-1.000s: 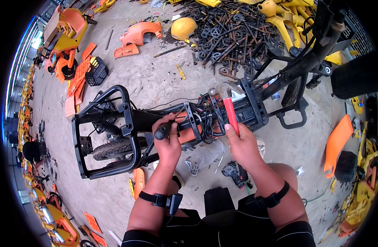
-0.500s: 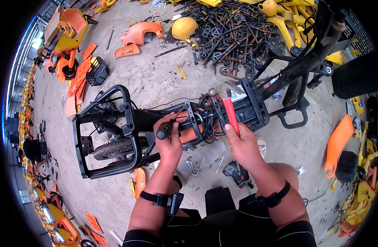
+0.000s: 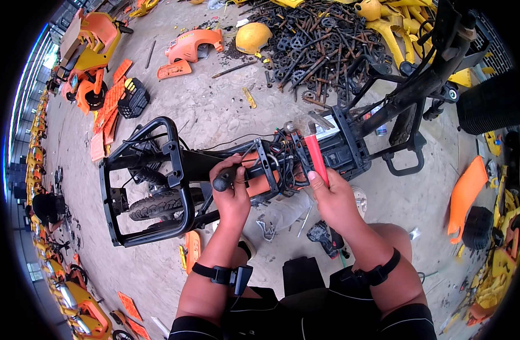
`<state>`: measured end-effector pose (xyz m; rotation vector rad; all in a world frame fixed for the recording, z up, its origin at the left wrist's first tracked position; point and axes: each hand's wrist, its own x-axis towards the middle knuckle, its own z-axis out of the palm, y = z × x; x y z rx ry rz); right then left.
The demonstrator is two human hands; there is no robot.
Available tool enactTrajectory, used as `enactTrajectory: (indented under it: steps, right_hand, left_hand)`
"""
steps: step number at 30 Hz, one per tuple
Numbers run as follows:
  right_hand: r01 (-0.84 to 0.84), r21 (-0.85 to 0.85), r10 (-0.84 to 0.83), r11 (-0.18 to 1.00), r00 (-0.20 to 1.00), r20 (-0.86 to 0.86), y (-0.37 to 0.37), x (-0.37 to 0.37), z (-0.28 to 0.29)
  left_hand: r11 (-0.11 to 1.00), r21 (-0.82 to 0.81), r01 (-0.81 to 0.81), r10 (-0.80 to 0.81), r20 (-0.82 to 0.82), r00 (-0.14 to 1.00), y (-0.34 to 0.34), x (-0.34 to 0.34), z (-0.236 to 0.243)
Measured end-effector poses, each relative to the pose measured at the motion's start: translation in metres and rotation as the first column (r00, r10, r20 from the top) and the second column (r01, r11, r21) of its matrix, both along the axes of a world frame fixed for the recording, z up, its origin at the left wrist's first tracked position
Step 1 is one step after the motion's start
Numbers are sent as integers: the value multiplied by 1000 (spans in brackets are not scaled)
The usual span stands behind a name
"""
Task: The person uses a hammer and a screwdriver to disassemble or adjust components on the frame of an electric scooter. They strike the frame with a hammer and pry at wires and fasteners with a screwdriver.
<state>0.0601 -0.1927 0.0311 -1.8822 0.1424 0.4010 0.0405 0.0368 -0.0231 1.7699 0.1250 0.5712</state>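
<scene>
Wrapped around the black handle of a screwdriver [image 3: 224, 180], my left hand [image 3: 233, 198] is closed. Its thin shaft slants up and right to a black metal bracket [image 3: 264, 161] on a scooter frame [image 3: 186, 218]; whether the tip touches is unclear. My right hand [image 3: 336, 199] grips the red handle of a hammer [image 3: 316, 156], thumb along it. The hammer's metal head is over the frame's middle, right of the bracket. Bundled wires [image 3: 285, 164] and an orange panel [image 3: 259, 185] show between my hands.
A cordless drill [image 3: 323, 238] and a crumpled plastic bag [image 3: 285, 214] lie on the floor near my legs. Rusty rods and sprockets [image 3: 322, 51] are heaped beyond the frame. Orange and yellow body panels lie around; a person [image 3: 47, 207] is at far left.
The hammer has shifted very slightly left, while my left hand and the screwdriver have barely moved. At far left, the distant person's posture has changed and an arm now shows.
</scene>
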Motion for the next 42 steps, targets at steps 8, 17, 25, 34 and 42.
enactTrajectory:
  steps: [8,17,25,34,42]
  right_hand:
    - [-5,5,5,1000,1000,1,2,-1,0]
    - [-46,-33,49,998,993,104,2,-10,12]
    - [-237,-229,289,944,929,230,3,-51,65]
    - [-143,-573,536,807,583,610,27,-93,68]
    - [-137,-527,519,839,496,696,35,-122,102]
  left_hand:
    - [1000,-17,2,-3,-6,1000,0,0,-1]
    - [1000,24,5,-6,38,999,-3,2,-9]
    - [986,149,-77,95,-114,989,-10,2,3]
    - [972,230,-41,50,-33,998,-2,-5,-3]
    - [989,90,-115,119,-33,992,2,-6,-13]
